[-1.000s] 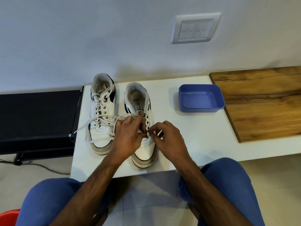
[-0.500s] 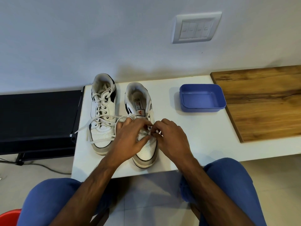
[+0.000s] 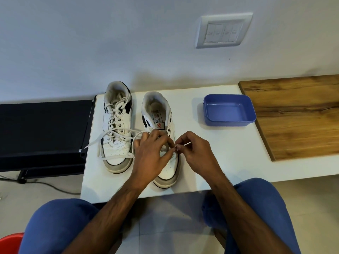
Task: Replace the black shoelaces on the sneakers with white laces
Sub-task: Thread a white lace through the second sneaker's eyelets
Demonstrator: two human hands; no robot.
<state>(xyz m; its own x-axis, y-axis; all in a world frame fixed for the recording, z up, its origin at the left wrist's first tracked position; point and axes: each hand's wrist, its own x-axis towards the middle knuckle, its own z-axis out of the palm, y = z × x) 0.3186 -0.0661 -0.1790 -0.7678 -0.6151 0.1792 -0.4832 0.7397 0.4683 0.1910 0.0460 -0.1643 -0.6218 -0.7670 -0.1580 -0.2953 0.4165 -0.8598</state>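
Two white sneakers stand side by side on the white table point(image 3: 220, 162), toes toward me. The left sneaker point(image 3: 117, 125) is laced in white, and its loose ends trail off to the left. The right sneaker point(image 3: 165, 114) is partly laced with a white lace point(image 3: 136, 137) that loops out to its left. My left hand point(image 3: 152, 154) lies over its eyelets with fingers curled on the lace. My right hand point(image 3: 194, 153) pinches the lace's tip, which sticks out to the right. Both hands hide the lower eyelets.
An empty blue plastic tub point(image 3: 229, 110) sits to the right of the sneakers. A wooden board point(image 3: 297, 116) covers the table's right end. A black shelf point(image 3: 44, 129) adjoins the table on the left. My knees are below the table edge, and a wall switch plate point(image 3: 222, 30) is above.
My right hand has drawn a little to the right, pulling the lace tip out from the shoe. My left hand has stayed on the eyelets.
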